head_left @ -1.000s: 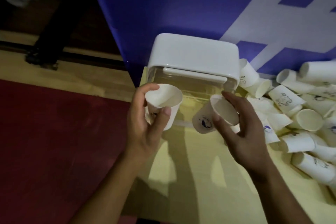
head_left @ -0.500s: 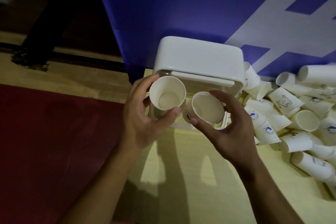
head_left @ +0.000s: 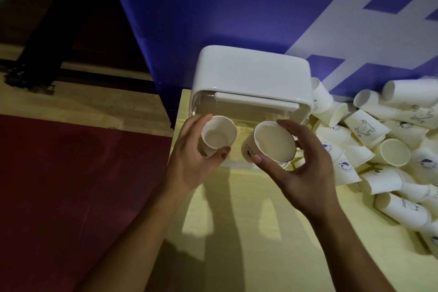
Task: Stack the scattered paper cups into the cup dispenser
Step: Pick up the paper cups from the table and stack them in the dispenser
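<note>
At center frame, before the white cup dispenser (head_left: pixel 251 83), the left hand (head_left: pixel 189 161) and right hand (head_left: pixel 301 168) each grip an upright paper cup (head_left: pixel 218 135), best nested squarely rim to rim before loading; loose cups (head_left: pixel 379 149) lie heaped at right.

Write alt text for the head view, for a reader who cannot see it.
A left hand grips one paper cup and a right hand a second cup, mouths toward the camera, before a white cup dispenser on a yellow table. A heap of loose cups lies to the right, against a blue wall.
</note>
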`<state>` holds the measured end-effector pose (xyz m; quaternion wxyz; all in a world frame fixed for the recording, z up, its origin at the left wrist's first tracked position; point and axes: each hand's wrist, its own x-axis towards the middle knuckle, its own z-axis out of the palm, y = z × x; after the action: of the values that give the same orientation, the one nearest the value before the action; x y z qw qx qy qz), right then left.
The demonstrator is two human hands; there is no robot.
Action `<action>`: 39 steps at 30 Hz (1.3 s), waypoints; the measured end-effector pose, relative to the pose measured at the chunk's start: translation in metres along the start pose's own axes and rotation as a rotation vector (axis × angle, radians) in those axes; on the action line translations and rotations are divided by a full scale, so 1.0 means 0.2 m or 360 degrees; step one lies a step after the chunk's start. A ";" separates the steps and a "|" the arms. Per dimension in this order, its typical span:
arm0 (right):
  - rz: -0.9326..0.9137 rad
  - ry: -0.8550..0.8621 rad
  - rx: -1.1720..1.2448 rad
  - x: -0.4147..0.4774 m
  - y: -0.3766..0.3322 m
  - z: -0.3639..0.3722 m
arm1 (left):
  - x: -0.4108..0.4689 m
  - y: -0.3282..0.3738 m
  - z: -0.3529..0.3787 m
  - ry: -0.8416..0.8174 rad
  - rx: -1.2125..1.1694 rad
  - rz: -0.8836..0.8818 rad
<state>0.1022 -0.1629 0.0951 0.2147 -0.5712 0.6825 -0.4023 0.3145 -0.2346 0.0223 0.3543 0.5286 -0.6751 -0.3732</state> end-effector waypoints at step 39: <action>-0.0134 -0.0185 0.0078 0.11 -0.02 0.40 | 0.01 0.12 -0.03 0.0151 -0.0737 -0.0269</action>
<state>0.1594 -0.2083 0.0545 0.2510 -0.6163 0.6342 -0.3937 0.3089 -0.2326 0.0465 0.4647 0.5049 -0.5076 -0.5210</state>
